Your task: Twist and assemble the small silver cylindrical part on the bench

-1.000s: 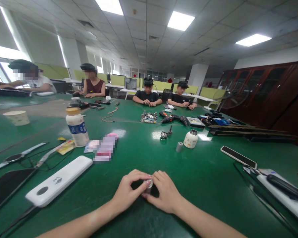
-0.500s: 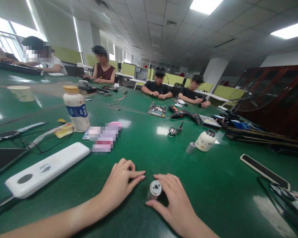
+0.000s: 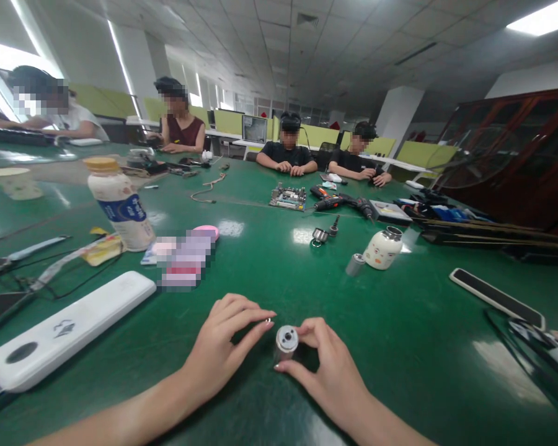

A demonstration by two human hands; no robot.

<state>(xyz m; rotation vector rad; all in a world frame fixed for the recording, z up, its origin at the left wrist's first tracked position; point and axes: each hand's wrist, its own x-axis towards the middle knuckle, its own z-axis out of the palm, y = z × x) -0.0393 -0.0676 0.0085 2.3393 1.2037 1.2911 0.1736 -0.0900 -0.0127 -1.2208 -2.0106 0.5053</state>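
A silver metal cylinder (image 3: 287, 342) stands upright on the green table, with a central hole and smaller holes in its top face. My right hand (image 3: 330, 371) grips it from the right, thumb at the near side and fingers at the far side. Just left of the cylinder, my left hand (image 3: 230, 337) pinches a small shiny metal piece (image 3: 268, 320) between thumb and fingertips. The piece is too small to name. It is held apart from the cylinder, a little above the table.
A white flat device (image 3: 69, 331) lies left, near a bottle (image 3: 121, 204) and a pink-purple item (image 3: 188, 260). A second small cylinder (image 3: 355, 264) stands beside a cream jar (image 3: 384, 249). Farther are metal parts (image 3: 323, 235), a circuit board (image 3: 288, 197) and power drills (image 3: 341, 201). Several people sit around.
A small shiny piece now shows between my left fingertips, whose fingers have parted slightly. My right fingers have curled in closer around the cylinder. The camera view has shifted somewhat.
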